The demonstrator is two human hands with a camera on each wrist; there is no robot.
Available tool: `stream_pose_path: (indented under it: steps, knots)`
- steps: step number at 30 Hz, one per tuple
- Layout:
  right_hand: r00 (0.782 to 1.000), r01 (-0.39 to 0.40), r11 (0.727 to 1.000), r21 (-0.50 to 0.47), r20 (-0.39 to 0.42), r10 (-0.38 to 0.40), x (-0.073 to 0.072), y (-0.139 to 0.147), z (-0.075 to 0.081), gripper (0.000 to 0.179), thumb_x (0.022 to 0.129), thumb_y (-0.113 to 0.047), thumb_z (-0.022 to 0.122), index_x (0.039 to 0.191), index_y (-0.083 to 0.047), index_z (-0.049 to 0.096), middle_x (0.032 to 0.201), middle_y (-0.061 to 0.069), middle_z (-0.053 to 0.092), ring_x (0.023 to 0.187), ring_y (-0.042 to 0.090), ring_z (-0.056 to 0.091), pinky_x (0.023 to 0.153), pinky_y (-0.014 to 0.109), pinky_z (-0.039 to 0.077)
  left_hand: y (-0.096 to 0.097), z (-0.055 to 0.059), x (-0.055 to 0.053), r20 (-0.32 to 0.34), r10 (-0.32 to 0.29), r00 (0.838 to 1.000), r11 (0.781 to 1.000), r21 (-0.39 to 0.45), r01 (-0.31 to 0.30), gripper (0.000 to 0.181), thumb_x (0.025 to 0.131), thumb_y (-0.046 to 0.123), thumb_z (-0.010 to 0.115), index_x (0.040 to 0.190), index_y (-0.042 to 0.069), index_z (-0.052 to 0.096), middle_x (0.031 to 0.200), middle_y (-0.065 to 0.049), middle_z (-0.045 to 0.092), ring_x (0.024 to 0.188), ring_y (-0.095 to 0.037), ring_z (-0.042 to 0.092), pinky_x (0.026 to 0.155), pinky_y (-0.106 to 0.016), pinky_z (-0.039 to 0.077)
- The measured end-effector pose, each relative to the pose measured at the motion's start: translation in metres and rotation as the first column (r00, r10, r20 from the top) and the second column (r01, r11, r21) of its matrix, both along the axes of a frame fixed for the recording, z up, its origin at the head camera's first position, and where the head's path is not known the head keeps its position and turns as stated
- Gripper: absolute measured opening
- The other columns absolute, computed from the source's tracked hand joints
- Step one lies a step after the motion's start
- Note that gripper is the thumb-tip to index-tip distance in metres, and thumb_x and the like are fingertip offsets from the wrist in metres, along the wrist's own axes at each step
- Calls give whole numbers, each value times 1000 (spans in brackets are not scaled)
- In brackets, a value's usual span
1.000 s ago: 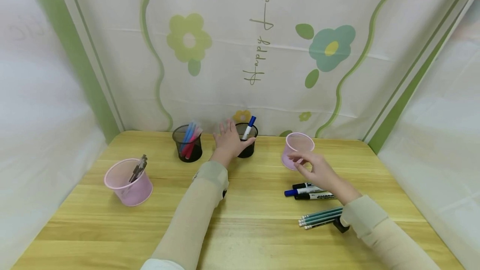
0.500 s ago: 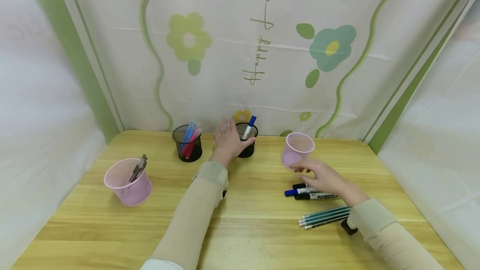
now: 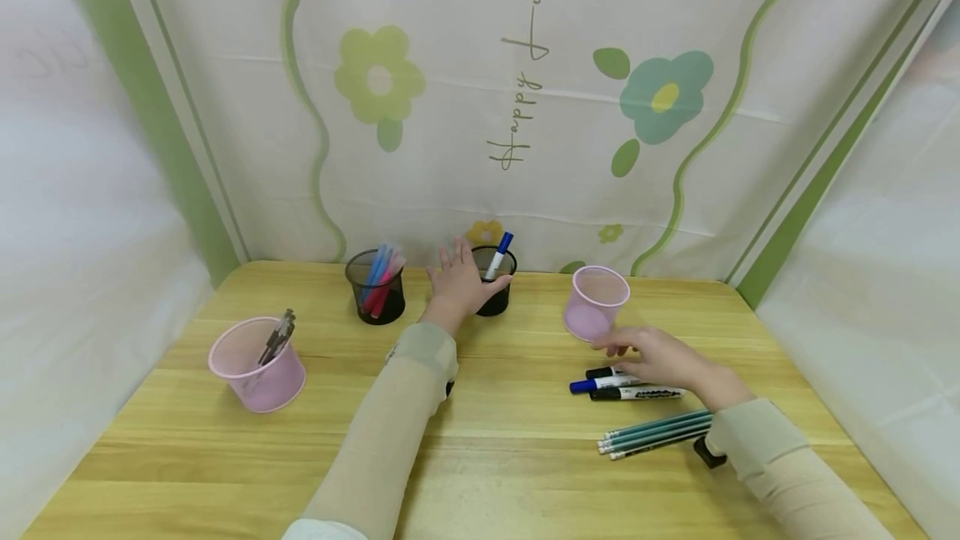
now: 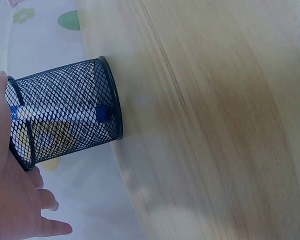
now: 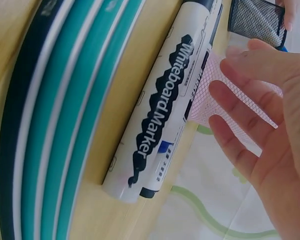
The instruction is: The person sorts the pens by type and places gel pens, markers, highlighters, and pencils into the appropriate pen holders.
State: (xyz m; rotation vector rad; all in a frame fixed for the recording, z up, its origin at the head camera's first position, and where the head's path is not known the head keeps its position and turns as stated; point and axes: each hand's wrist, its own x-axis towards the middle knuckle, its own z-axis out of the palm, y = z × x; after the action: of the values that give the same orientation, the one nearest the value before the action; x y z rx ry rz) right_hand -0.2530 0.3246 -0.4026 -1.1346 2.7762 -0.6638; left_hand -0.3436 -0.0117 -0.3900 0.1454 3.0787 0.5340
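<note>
My left hand [image 3: 454, 286], fingers spread, rests against a black mesh pen holder [image 3: 495, 303] at the back of the table. Its thumb lies at the rim in the left wrist view, where the mesh [image 4: 65, 110] shows a marker inside. That blue-capped marker [image 3: 498, 257] leans upright in the holder. Over a small group of whiteboard markers hovers my right hand [image 3: 663, 357], fingers loosely bent with nothing between them. One whiteboard marker [image 5: 157, 105] has a black cap; a blue cap [image 3: 582, 387] shows beside it. Part of the group is hidden under the hand.
Green pencils [image 3: 648, 433] lie in front of the markers, beside the right wrist. A pink mesh holder [image 3: 588, 319] stands behind the right hand. At left are another pink holder [image 3: 270, 386] with dark pens and a black holder [image 3: 384, 312] with blue and pink pens.
My right hand has moved right and toward me, from in front of the pink holder to above the whiteboard markers. The left hand has stayed at the black holder.
</note>
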Motion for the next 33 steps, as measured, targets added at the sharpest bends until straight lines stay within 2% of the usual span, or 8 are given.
stream_pose_path:
  steps: [8,15,21,28,33]
  knots:
    - [1000,11,999,47,12,-12,-1,4,1,37,88,6,75,124,-3,71,105,4,73,94,22,68,79,44,59,0,-1,-1,3,5,1000,1000,8,-5,113,92,82,41,164,2,4,171,-16,1,155,-41,3,118,-67,17]
    - [997,57,995,86,45,-61,-2,9,-1,40,86,7,74,125,-4,71,109,4,73,98,24,69,82,45,59,-1,2,1,0,-5,1000,999,44,5,111,94,77,46,164,1,6,171,-17,3,155,-42,3,118,-68,16]
    - [995,22,995,95,90,-31,-3,10,0,41,86,10,73,124,-2,70,116,9,73,101,28,69,85,48,58,-1,1,-1,2,-8,1000,999,38,8,112,93,79,45,164,1,6,171,-17,3,155,-42,3,117,-68,17]
    - [996,-17,994,112,86,7,-5,10,-2,49,81,19,67,125,-1,70,114,6,72,96,24,67,81,42,58,-1,2,1,2,-7,1000,999,31,7,111,94,79,44,164,1,6,171,-17,3,155,-42,4,118,-68,16]
    - [996,-28,992,126,83,18,-5,12,-4,57,78,24,64,125,-6,73,114,3,70,102,25,67,85,44,58,-1,2,2,4,-5,1000,999,42,5,110,95,76,47,164,1,5,171,-17,2,155,-42,3,118,-68,16]
